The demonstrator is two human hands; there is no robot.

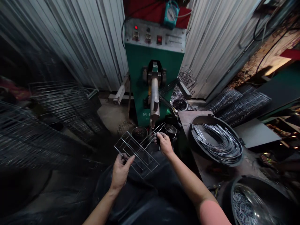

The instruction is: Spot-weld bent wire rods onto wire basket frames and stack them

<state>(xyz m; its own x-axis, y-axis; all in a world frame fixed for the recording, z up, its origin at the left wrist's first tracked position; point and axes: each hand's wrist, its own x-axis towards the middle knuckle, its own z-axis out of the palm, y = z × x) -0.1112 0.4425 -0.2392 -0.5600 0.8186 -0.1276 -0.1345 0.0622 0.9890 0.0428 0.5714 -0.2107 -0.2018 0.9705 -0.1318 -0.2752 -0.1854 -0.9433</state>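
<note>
A rectangular metal wire rack (138, 153) lies tilted between my hands, above my lap. My left hand (122, 170) is closed on its near left edge, thumb on top. With fingers pinched together, my right hand (164, 143) grips wire at the rack's upper right, near a curved wire (160, 128); whether that wire is joined to the rack I cannot tell. Just beyond the right hand is the rod-like electrode arm (154, 97) of a green machine (137, 72), which looks like a spot welder. Its lower tip comes close to the rack.
Stacked wire racks (63, 106) stand at the left. On the right, a round black pan (194, 137) holds curved wires (217, 143) on a bench (185, 120). A bowl (255, 200) of small metal pieces sits nearer me. Small containers (139, 133) lie below the machine.
</note>
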